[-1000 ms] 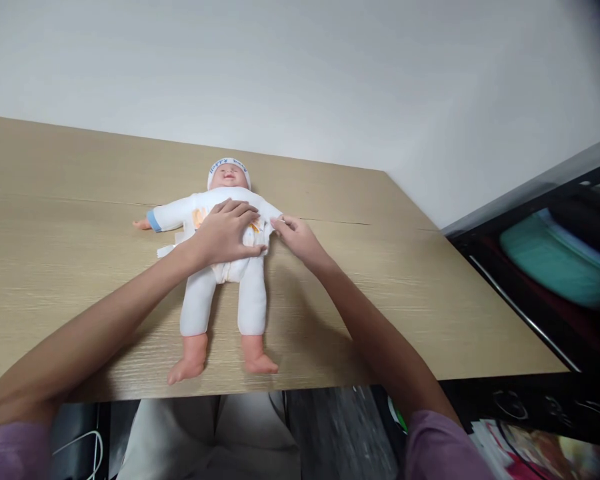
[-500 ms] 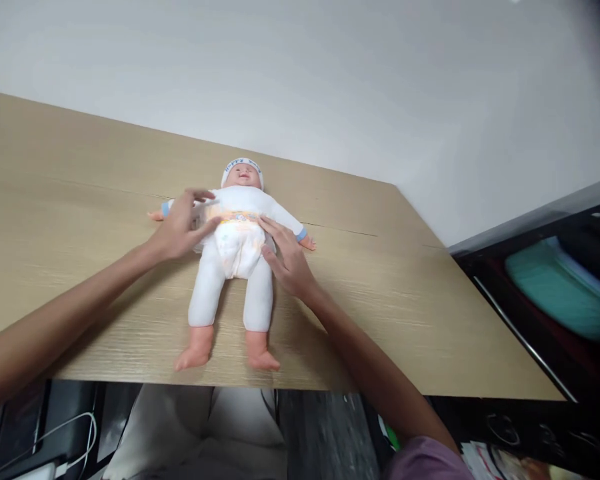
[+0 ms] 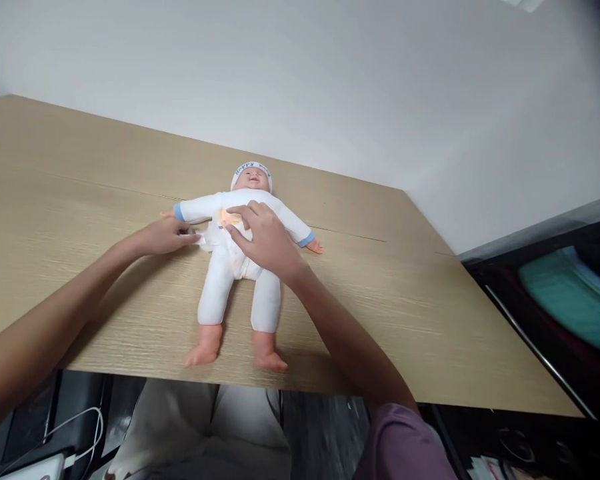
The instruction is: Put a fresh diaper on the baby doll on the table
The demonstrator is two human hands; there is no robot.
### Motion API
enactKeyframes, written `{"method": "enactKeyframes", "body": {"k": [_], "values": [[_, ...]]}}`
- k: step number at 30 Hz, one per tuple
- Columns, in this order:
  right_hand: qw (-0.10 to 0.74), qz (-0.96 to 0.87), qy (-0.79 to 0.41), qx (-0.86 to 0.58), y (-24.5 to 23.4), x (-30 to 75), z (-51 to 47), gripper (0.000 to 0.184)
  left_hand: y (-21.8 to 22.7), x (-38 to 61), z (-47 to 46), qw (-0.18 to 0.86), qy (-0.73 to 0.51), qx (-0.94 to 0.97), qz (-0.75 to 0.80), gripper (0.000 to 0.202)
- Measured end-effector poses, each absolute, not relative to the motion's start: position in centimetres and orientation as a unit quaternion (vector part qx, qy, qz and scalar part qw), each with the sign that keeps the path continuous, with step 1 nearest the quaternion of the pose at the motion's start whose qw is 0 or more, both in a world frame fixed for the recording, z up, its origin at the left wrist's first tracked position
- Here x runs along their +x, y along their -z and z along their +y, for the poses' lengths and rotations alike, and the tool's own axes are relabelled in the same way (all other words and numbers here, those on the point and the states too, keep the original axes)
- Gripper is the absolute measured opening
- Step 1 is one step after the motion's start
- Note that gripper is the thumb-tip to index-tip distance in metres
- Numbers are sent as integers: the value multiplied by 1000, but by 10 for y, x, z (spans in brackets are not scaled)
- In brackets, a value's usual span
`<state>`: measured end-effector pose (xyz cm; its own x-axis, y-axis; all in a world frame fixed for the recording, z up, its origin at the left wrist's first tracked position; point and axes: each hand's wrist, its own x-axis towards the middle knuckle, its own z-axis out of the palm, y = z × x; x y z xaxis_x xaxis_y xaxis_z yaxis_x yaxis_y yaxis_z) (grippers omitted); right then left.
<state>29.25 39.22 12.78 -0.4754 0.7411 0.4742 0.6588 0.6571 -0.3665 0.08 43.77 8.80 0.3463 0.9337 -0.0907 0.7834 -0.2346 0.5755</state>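
A baby doll (image 3: 247, 199) in a white suit with blue cuffs and a lettered cap lies on its back on the table. Around its hips is a white diaper (image 3: 237, 259) with an orange printed waistband, its front partly hidden by my right hand (image 3: 267, 241). That hand rests over the front of the diaper, thumb and fingers apart, fingertips at the waistband. My left hand (image 3: 163, 237) is closed beside the doll's hip, pinching the diaper's thin side flap and drawing it out to the left.
The wooden table (image 3: 405, 320) ends just below the doll's feet, with a white wall (image 3: 280, 80) behind it. At the right is a dark shelf with a teal item (image 3: 570, 293). A white cable (image 3: 100, 427) and device are at lower left.
My left hand moved from over the doll's belly down to the side flap and closed on it. My right hand slid left across the diaper's front. The view shifted slightly.
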Motion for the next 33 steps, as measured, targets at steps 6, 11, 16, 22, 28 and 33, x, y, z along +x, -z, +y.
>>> {"method": "enactKeyframes", "body": {"k": [6, 11, 16, 22, 28, 33], "values": [[283, -839, -148, -440, -132, 291, 401, 55, -123, 20, 432, 373, -258, 714, 534, 58], [277, -820, -208, -455, -136, 294, 402, 66, -130, 76, 429, 407, -300, 705, 498, 48], [297, -810, -237, -447, -135, 295, 406, 62, -115, 97, 440, 412, -349, 706, 459, 43], [315, -800, -216, -463, -126, 293, 415, 43, -96, 90, 443, 417, -414, 694, 416, 33], [324, -796, -208, -466, -122, 293, 416, 43, -82, 84, 445, 349, -418, 708, 450, 37], [340, -789, -181, -479, -118, 290, 420, 43, -74, 83, 452, 351, -420, 707, 448, 38]]}}
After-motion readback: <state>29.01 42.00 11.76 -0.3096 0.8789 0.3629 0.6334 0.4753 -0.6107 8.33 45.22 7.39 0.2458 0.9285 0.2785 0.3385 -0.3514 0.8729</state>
